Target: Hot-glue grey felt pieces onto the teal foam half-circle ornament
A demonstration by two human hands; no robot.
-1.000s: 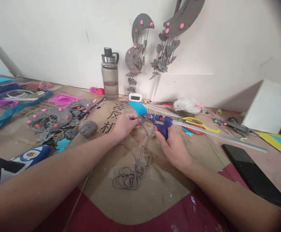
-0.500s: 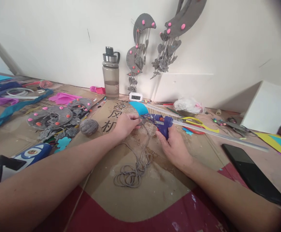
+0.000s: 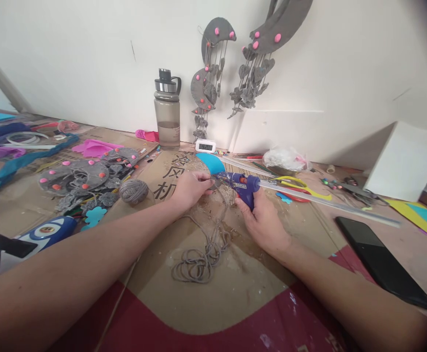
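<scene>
As the left hand (image 3: 193, 188) pinches, the right hand (image 3: 264, 220) grips a blue glue gun (image 3: 249, 189)

While the right hand wraps its fingers around the hard, shiny handle, the gun points left across the middle of the desk (image 3: 415, 239). A long, clear, smooth glue stick (image 3: 330, 203) pokes out of its back toward the right. The left hand has its thumb and finger pressed together just beside the gun's tip. What sits between them is too small to tell.

Just past those fingers lies a flat, curved blue piece (image 3: 210, 163). Soft gray string (image 3: 198, 264) makes loose, loopy tangles nearer, on the brown cardboard (image 3: 242, 308). Left of the left hand sits a round, fuzzy yarn ball (image 3: 134, 190).

Farther left are flat gray moons (image 3: 66, 176) with bumpy pink and orange dots, and near them a bright blue flower (image 3: 94, 215) with round petals. On the far side stands a see-through bottle (image 3: 167, 117), part full, beside a small white clock (image 3: 205, 145). More gray moons hang on the smooth white wall (image 3: 88, 58), with hearts and flowers on thin strings.

To the right are yellow-handled scissors (image 3: 318, 193) and a flat black phone (image 3: 382, 261).
</scene>
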